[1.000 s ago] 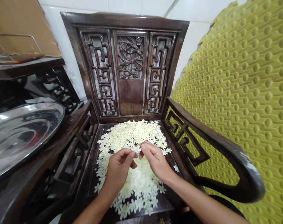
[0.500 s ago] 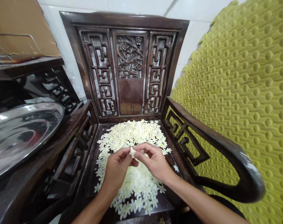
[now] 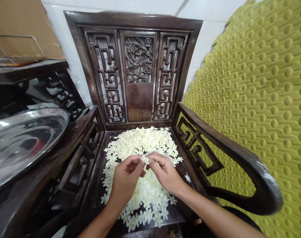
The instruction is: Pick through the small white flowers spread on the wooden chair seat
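Observation:
My left hand [image 3: 127, 173] and my right hand [image 3: 164, 172] meet above the chair seat, both closed in a pinch. Between their fingertips is a small white flower [image 3: 144, 160], its petals facing up; whether it is one bloom or a few pressed together I cannot tell. Below and behind the hands, a wide layer of loose white flowers [image 3: 145, 140] with pale yellow centres covers much of the dark seat. One stray flower [image 3: 187, 178] lies apart near the seat's right side.
The dark carved wooden chair has a tall back [image 3: 139, 102] and a curved right armrest [image 3: 229, 148]. A round metal tray [image 3: 48, 132] rests by the left armrest [image 3: 66, 145]. A yellow bumpy sheet [image 3: 264, 99] stands at the right. A wire rack [image 3: 16, 35] and cardboard [image 3: 21, 19] are at the upper left.
The flower at my fingertips has turned and shifted slightly right, with more of its petals showing. My right thumb has drawn back a little; both hands otherwise stay in place.

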The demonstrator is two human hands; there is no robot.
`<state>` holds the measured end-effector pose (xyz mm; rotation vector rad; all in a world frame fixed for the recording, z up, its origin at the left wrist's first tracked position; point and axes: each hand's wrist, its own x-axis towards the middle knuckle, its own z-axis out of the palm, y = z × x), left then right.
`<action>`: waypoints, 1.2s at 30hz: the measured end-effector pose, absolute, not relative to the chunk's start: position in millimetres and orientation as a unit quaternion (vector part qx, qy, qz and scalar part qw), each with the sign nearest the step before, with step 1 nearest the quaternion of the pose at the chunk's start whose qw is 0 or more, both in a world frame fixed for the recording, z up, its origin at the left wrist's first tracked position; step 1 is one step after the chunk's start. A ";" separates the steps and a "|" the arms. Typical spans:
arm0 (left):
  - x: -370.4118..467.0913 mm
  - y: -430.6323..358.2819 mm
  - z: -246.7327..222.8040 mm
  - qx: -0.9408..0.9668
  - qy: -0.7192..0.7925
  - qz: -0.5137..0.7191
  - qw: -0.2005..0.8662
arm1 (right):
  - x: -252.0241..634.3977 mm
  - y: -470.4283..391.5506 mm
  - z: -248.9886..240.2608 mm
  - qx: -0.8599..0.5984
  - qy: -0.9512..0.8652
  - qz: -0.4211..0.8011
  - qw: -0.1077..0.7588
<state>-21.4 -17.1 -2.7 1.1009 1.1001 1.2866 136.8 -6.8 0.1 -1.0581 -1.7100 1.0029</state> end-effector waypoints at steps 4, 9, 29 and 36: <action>-23.0 -16.0 -0.6 0.450 0.477 0.542 0.526 | 136.2 -8.4 1.0 -0.439 -0.675 0.396 0.442; -22.5 -16.7 -0.9 0.437 0.454 0.555 0.543 | 134.8 -11.3 5.0 -0.437 -0.701 0.325 0.461; -23.3 -16.9 1.4 0.376 0.380 0.536 0.654 | 143.5 -7.6 7.5 -0.404 -0.796 0.180 0.412; -28.8 -11.8 1.2 0.270 0.358 0.505 0.737 | 145.7 -4.8 7.5 -0.420 -0.760 0.264 0.420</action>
